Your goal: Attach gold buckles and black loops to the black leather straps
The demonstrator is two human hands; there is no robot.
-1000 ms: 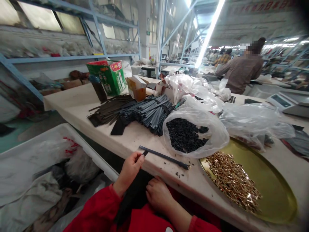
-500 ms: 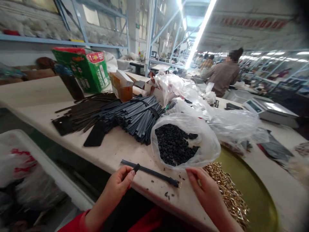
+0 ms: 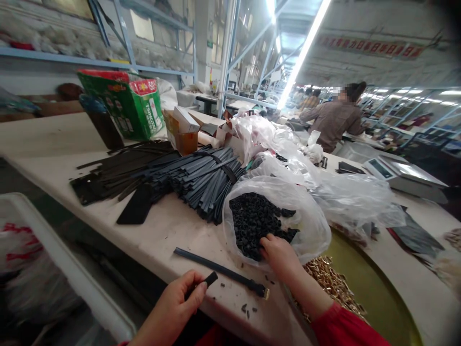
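My left hand point(image 3: 183, 295), near the table's front edge, is closed around a black strap point(image 3: 212, 278); its short end sticks out past the thumb. In front of it a dark strap with a gold buckle point(image 3: 223, 270) lies on the table. My right hand point(image 3: 279, 254) reaches over the rim of a clear plastic bag point(image 3: 313, 226), its fingers curled down at the small black loops point(image 3: 250, 218) inside. Whatever those fingertips pinch is hidden. Gold metal pieces point(image 3: 333, 283) lie heaped in an olive-coloured round tray point(image 3: 382, 288), under and beside my right forearm.
Bundled dark straps point(image 3: 201, 180) and flat black pieces point(image 3: 135, 204) lie behind. A green box point(image 3: 133, 105) stands at the back left, a scale point(image 3: 406, 173) at the right. Small black scraps point(image 3: 247, 309) dot the front edge. A person point(image 3: 334, 117) works farther back.
My right hand has moved from beside the gold pieces into the bag of black loops. My left hand has come slightly lower and to the right, still holding the black strap.
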